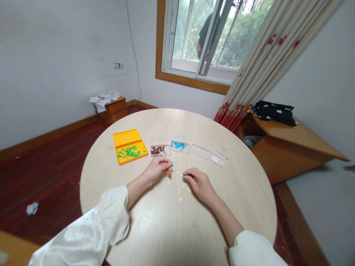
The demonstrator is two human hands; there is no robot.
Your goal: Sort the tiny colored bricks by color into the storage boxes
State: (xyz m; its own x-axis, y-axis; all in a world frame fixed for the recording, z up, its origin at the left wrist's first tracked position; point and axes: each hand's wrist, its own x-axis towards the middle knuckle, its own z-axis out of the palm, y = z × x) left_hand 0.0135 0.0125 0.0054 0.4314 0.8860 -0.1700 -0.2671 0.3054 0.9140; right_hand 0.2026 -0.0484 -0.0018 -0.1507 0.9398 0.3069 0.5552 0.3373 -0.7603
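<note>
Small blue piece (172, 163) pinched in left hand (162, 168), another blue piece (183, 176) pinched in right hand (198, 183), both mid-desk, near scattered pale-yellow flat bits (180, 199). Round desk (155, 221) is smooth wood-grain. From hands: transparent plastic blue-bit tray (175, 150) at 12, brown-bit tray (167, 150) at 11, rectangular yellow box (126, 137) with green bits (130, 152) at 10 o'clock.

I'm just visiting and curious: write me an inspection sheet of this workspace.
Surface: round, pale wood-look table.
Job's things: green pieces in a yellow case; brown pieces and blue pieces in clear trays.
Clutter: pale yellow pieces loose near the hands; crumpled white scrap on the floor.
Hands: left hand and right hand each pinch something small and blue.
Cables: thin wire running down the wall.
Surroundings: window, patterned curtain, dark cloth on wooden furniture.
</note>
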